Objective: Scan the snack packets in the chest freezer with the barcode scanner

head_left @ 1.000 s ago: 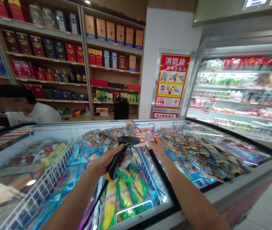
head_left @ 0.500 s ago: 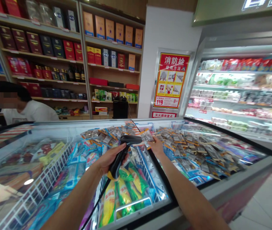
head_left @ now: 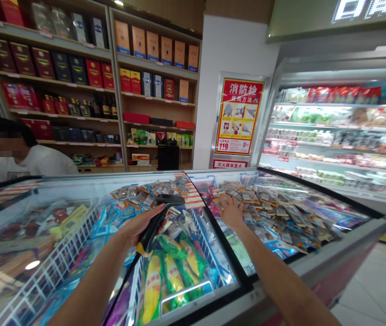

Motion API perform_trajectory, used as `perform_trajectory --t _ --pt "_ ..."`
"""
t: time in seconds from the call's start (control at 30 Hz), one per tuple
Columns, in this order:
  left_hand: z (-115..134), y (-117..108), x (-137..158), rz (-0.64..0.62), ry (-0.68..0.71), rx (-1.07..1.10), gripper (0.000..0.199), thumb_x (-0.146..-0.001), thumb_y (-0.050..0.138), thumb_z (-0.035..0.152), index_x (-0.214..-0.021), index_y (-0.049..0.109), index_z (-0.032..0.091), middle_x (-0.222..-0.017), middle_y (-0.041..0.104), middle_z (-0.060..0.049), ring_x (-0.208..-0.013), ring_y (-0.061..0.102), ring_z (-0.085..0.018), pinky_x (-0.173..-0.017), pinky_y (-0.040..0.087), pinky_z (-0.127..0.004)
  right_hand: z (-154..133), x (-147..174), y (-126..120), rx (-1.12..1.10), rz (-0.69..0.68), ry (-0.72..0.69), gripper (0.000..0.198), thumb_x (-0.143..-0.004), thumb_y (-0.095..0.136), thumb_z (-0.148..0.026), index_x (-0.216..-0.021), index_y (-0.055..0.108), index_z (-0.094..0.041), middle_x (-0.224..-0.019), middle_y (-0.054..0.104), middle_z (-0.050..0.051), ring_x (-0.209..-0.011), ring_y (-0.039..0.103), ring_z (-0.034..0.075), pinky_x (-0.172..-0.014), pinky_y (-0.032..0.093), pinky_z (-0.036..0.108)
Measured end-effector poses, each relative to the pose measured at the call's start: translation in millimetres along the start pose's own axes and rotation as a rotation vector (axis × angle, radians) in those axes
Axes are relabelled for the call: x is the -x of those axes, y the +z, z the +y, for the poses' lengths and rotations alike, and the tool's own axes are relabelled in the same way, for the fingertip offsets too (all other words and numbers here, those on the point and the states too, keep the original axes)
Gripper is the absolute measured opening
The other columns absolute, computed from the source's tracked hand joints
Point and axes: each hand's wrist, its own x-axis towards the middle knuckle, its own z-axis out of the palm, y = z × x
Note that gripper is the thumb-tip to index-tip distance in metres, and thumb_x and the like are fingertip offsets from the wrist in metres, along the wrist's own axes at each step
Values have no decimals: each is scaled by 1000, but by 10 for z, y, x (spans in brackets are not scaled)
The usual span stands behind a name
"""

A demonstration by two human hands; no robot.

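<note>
I am gripping a black barcode scanner (head_left: pixel 157 217) in my left hand (head_left: pixel 137 228), fingers curled tight round its handle, its head pointing toward twelve o'clock over the freezer lid (head_left: pixel 213 253). My right hand (head_left: pixel 231 211) is lying flat at about one o'clock, fingers spread wide and holding nothing, the palm resting on the heap of small snack packets (head_left: pixel 274 213) that is covering the right-hand glass. A second heap of the same packets (head_left: pixel 152 188) is sitting just beyond the scanner's head, at eleven o'clock. Judging from this, no packet is lifted to the scanner right now, and both heaps are looking full, so most of the scanning seems to be ahead of me. Below my left wrist, at six o'clock, yellow-and-green corn bags (head_left: pixel 165 276) are lying inside a white wire basket (head_left: pixel 60 258). A person in a white shirt (head_left: pixel 36 160) is sitting at ten o'clock.
</note>
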Motion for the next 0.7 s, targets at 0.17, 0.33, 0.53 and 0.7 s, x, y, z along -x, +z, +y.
perform_trajectory --t 0.17,0.33,0.53,0.7 --pt "-8 -62 -9 22 -26 -40 30 -69 56 43 -68 55 13 -54 59 -2 -42 50 -8 -40 39 -17 74 -102 70 6 -97 -61 40 -82 30 -39 -122 39 -35 -135 29 4 -120 27 28 -91 14 57" --pt "6 -101 -8 91 -63 -32 30 -67 58 44 -70 57 14 -55 60 -3 -44 53 -9 -41 41 -17 322 -180 118 32 -77 -20 40 -83 27 -41 -119 42 -34 -134 32 5 -119 28 28 -91 14 57" --pt "70 -112 46 126 -75 -41 33 -64 60 47 -63 55 14 -50 58 -2 -41 51 -9 -39 39 -17 381 -229 97 30 -39 12 43 -81 29 -46 -119 43 -33 -134 32 5 -121 25 31 -91 13 59" --pt "107 -127 73 172 -79 -33 33 -63 61 46 -65 55 14 -51 59 -1 -41 52 -9 -40 40 -18 -138 -388 -76 -78 23 -106 45 -81 31 -42 -123 39 -26 -134 33 7 -122 25 27 -94 18 52"
